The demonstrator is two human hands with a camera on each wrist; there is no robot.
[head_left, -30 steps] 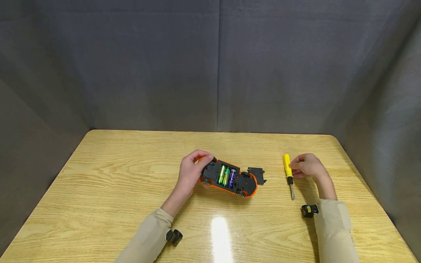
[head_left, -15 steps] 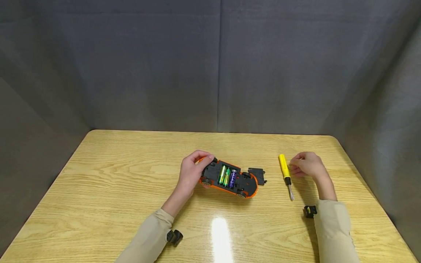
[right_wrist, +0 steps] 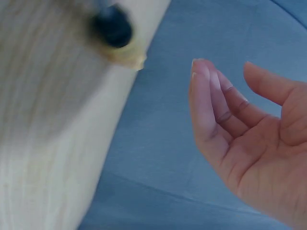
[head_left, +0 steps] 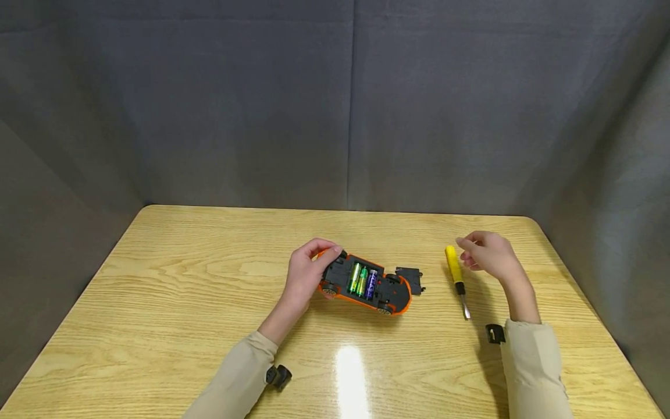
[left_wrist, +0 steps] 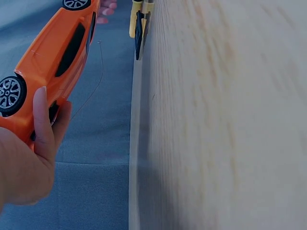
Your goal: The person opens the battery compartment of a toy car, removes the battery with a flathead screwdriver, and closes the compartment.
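An orange toy car lies upside down on the wooden table, its black underside up and three batteries showing in the uncovered compartment. My left hand grips the car's left end; the left wrist view shows the fingers round the orange body. A black battery cover lies just right of the car. A yellow-handled screwdriver lies on the table beyond it. My right hand hovers above and right of the handle, fingers relaxed, holding nothing.
Grey cloth walls close in the table at the back and sides. The table's right edge runs close to my right sleeve. A wide bare stretch of tabletop lies at the left.
My right hand has let go of the screwdriver and lifted up and away from it. The screwdriver shifted slightly left and now lies loose. The left hand and car stayed put.
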